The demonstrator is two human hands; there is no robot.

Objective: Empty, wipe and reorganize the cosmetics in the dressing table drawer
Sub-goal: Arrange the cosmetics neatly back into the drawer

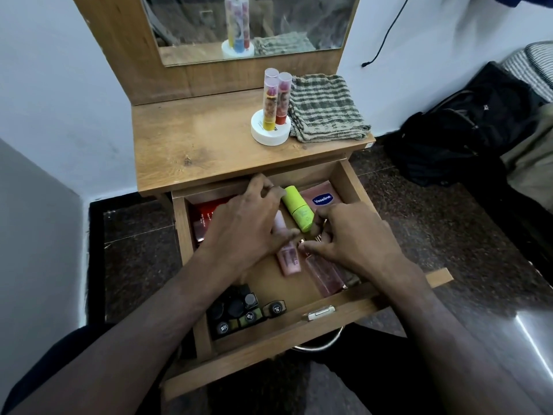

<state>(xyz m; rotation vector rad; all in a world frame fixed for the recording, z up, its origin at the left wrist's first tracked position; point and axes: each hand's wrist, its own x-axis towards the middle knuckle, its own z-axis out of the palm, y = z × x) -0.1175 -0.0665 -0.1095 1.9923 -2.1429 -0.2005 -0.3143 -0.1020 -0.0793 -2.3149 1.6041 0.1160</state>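
**Both hands down in the open drawer**

You had the drawer [299, 336] pulled out from under the table [209, 139], and both of your hands were inside it among the cosmetics. Your left hand [248, 226] lay palm down over the middle, fingers loosely curved and spread, the fingertips reaching the far wall and the thumb resting on a pink tube [288, 260]; whether it gripped anything under the palm could not be told. Your right hand [350, 238] was just right of it, fingers curled, the tips pinching at a small item I could not make out, right beside the near end of a lime-green stick [297, 209].

A Vaseline packet [321, 199] lay in the far right corner, a red box [206, 217] at the far left, a clear pink bottle [324, 278] under your right wrist, and a cluster of dark nail polish bottles [242, 310] in the near left corner.

On the table stood a white stand with tubes [273, 115], touching a folded checked cloth [324, 107] on its right, below the mirror [248, 25]. A black backpack [466, 127] sat on the floor to the right.
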